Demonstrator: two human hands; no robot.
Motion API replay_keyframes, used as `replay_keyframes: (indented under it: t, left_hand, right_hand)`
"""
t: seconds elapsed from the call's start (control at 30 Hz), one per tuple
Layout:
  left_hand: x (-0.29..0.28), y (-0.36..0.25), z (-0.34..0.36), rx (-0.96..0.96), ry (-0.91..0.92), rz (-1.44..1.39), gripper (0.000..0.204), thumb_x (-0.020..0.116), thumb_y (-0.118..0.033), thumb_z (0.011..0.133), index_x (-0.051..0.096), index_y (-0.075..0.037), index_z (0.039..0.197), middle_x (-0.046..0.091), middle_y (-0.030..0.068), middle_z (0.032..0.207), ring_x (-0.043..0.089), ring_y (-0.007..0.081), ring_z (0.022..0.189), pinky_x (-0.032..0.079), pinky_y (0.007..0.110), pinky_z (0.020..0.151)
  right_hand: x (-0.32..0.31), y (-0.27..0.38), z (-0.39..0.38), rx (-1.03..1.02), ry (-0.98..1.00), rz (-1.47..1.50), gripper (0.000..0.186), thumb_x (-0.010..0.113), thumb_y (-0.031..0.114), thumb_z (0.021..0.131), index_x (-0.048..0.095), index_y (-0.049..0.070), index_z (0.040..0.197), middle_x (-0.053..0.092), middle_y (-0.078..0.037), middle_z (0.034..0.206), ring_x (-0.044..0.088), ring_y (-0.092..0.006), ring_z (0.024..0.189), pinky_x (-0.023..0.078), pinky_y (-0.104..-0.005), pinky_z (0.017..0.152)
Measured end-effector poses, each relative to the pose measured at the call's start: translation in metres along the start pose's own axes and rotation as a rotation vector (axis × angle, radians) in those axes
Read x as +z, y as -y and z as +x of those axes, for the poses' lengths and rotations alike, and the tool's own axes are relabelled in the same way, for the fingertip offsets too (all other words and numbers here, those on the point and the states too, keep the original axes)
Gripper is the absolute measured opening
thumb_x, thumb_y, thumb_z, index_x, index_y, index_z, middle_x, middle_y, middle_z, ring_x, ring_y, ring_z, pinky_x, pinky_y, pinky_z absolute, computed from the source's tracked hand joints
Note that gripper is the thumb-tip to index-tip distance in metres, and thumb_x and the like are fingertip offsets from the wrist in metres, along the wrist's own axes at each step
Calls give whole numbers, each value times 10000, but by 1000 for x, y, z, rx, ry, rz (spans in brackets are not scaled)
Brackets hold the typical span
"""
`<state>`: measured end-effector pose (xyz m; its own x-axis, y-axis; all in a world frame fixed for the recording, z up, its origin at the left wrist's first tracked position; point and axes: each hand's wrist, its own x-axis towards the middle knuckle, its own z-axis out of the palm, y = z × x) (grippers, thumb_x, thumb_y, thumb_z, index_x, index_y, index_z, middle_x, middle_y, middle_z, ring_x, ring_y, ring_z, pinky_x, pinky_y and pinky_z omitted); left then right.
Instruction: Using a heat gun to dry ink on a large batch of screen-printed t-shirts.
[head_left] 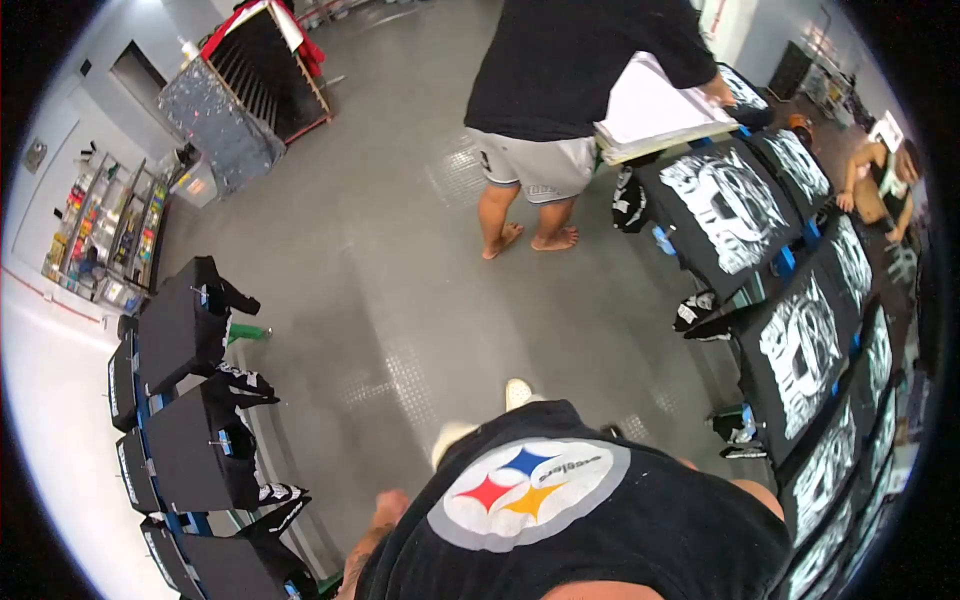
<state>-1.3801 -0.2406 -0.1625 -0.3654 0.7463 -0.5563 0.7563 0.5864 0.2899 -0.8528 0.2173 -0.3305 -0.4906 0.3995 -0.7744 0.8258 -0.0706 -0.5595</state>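
My left hand (pixel 390 506) hangs low beside my black T-shirt (pixel 680 515), blurred, and nothing can be made out in it. Its fingers are too smeared to tell their pose. Of my right arm only a bit of bare skin (pixel 762 496) shows past the shirt, and the right hand is hidden. Nearest to my left side are black garments (pixel 205 455) stretched over boards. On my right runs a row of black garments with white prints (pixel 800 345), also laid on boards.
Ahead, another person in a black top (pixel 560 70) holds a white framed screen (pixel 655 105) over the right row. A second person (pixel 880 185) is beyond that row. A dark rack (pixel 265 75) and a shelf of colourful containers (pixel 110 225) stand far left. Grey floor (pixel 390 270) runs between the rows.
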Motion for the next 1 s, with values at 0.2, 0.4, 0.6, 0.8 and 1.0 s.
replay_keyframes:
  t: [0.2, 0.4, 0.6, 0.8, 1.0]
  left_hand:
    - [3, -27, 58, 208, -313, -524, 180, 611, -238, 888, 729, -115, 828, 733, 38, 769, 715, 264, 716, 561, 432, 641]
    - [-61, 50, 170, 489, -755, -1046, 179, 623, -248, 872, 729, -117, 812, 732, 19, 748, 719, 257, 720, 569, 453, 666]
    - [-254, 152, 312, -534, -271, -1079, 150, 648, -221, 960, 687, -77, 972, 697, 73, 805, 669, 178, 664, 534, 363, 537]
    - [-419, 164, 425, -577, -365, -1257, 103, 638, -148, 982, 667, -60, 1028, 648, 36, 758, 595, 155, 575, 495, 301, 498]
    - [-458, 185, 519, -654, -182, -1099, 240, 628, -276, 991, 692, -46, 1012, 697, 58, 797, 664, 174, 630, 528, 330, 552]
  right_hand:
    - [-108, 311, 58, 210, -96, -196, 359, 721, 346, 836, 758, 18, 976, 758, -215, 970, 752, -336, 897, 581, -450, 798]
    - [-177, 486, 154, 51, -85, -261, 455, 688, 293, 936, 553, -80, 1158, 665, -118, 613, 652, -238, 519, 508, -416, 560]
    - [-141, 529, 231, 235, 145, -202, 403, 653, 364, 940, 666, 34, 709, 633, -71, 615, 606, -203, 519, 464, -388, 562]
    - [-117, 549, 225, -254, 39, -343, 257, 729, 276, 867, 682, 31, 807, 669, -126, 706, 665, -221, 615, 520, -412, 561]
    - [-139, 615, 281, -133, 7, -192, 255, 735, 279, 869, 692, 29, 844, 688, -130, 743, 674, -241, 650, 525, -426, 590]
